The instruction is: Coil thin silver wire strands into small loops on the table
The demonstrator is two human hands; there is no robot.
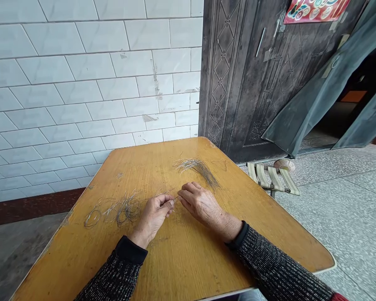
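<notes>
Over the middle of a wooden table point(188, 255), my left hand point(156, 214) and my right hand point(200, 205) face each other, fingertips almost meeting. A thin wire point(176, 198) runs between them, pinched in the closed fingers of both. Left of my left hand lie several loosely coiled wires point(128, 211), with pale ends sticking up. Beyond my right hand rests a bundle of thin grey wires point(202, 168), its silvery ends fanned toward the left. Whether the held wire is twisted or doubled is too small to make out.
White wall tiles point(97, 75) rise behind the table. A dark patterned metal door point(247, 83) stands at the back right, with a grey-green curtain point(319, 96) beside it. On the speckled floor to the right is a striped folding stool point(274, 177).
</notes>
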